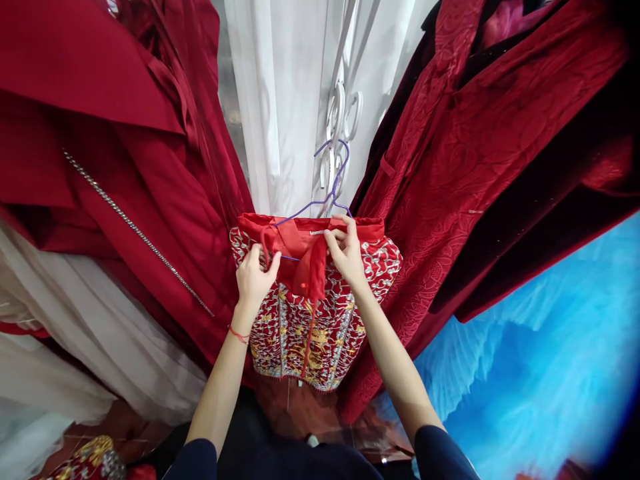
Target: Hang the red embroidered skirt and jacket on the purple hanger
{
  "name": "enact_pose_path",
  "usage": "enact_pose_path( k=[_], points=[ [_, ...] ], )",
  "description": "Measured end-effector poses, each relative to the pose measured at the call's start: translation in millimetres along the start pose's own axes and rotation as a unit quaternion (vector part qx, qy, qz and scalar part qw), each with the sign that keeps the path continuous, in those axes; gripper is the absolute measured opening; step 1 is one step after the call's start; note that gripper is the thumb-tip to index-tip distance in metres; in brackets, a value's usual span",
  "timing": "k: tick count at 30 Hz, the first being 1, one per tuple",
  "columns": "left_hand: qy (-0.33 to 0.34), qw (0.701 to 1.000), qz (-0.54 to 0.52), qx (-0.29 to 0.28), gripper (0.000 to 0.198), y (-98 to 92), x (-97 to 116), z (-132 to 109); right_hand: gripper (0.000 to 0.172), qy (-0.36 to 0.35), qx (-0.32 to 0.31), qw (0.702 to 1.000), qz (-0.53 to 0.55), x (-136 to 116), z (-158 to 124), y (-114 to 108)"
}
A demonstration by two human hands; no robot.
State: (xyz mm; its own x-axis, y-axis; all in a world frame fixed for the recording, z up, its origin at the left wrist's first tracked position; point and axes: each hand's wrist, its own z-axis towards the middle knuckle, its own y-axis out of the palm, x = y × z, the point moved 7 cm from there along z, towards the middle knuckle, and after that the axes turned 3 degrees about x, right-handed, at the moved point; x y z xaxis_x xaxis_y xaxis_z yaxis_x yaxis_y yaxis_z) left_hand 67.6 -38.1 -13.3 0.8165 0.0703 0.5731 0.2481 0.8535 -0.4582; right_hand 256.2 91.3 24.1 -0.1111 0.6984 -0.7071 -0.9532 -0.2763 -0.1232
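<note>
A red embroidered skirt [310, 333] with gold and silver patterns hangs from a thin purple hanger [330, 187] in the middle of the view. My left hand [255, 273] is closed on the left part of its red waistband, near a red loop. My right hand [346, 250] pinches the waistband at the top, right by the hanger's lower wire. A red cord circles my left wrist.
Dark red garments [150, 200] with a sparkling trim hang at the left, over white fabric [75, 333]. A textured red coat [450, 167] hangs at the right. White curtain [285, 100] and a white metal scroll stand behind. Blue fabric [540, 373] spreads at the lower right.
</note>
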Motion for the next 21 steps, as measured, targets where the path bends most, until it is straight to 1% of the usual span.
enact_pose_path(
  k=[2,3,5,7,9,10,12,13,15,17,19,21],
  points=[
    [0.009,0.993,-0.115,-0.032,0.037,4.8,-16,-12,0.036,-0.033,-0.066,0.997,-0.034,2,1,-2],
    [0.0,0.985,-0.166,-0.038,0.037,6.9,-27,-18,0.039,-0.056,-0.097,0.992,-0.065,2,1,-3],
    [-0.05,0.971,-0.233,-0.025,0.032,12.7,-56,-33,0.047,-0.102,-0.149,0.972,-0.147,1,-3,-2],
    [-0.112,0.959,-0.26,-0.014,0.032,24.9,-83,-46,0.051,-0.134,-0.17,0.949,-0.229,3,-7,2],
    [-0.146,0.95,-0.274,-0.038,0.038,44.2,-98,-56,0.047,-0.145,-0.153,0.936,-0.283,6,-9,8],
    [-0.15,0.947,-0.276,-0.06,0.042,54.8,-101,-59,0.042,-0.146,-0.132,0.935,-0.296,7,-8,11],
    [-0.138,0.948,-0.265,-0.11,0.048,73.6,-98,-62,0.027,-0.143,-0.082,0.938,-0.304,8,-6,17],
    [-0.123,0.951,-0.252,-0.13,0.051,80.4,-95,-63,0.021,-0.141,-0.059,0.941,-0.303,7,-4,21],
    [-0.087,0.961,-0.215,-0.151,0.056,87.5,-86,-63,0.015,-0.142,-0.022,0.945,-0.295,4,-2,26],
    [-0.067,0.974,-0.161,-0.143,0.052,87.6,-81,-63,0.015,-0.146,0.008,0.948,-0.284,-1,-1,30],
    [-0.07,0.986,-0.09,-0.122,0.039,85.1,-77,-61,0.017,-0.147,0.032,0.95,-0.273,-5,-1,31],
    [-0.081,0.991,-0.022,-0.105,0.026,82.8,-74,-59,0.018,-0.145,0.049,0.953,-0.262,-7,-3,31]
  ],
)
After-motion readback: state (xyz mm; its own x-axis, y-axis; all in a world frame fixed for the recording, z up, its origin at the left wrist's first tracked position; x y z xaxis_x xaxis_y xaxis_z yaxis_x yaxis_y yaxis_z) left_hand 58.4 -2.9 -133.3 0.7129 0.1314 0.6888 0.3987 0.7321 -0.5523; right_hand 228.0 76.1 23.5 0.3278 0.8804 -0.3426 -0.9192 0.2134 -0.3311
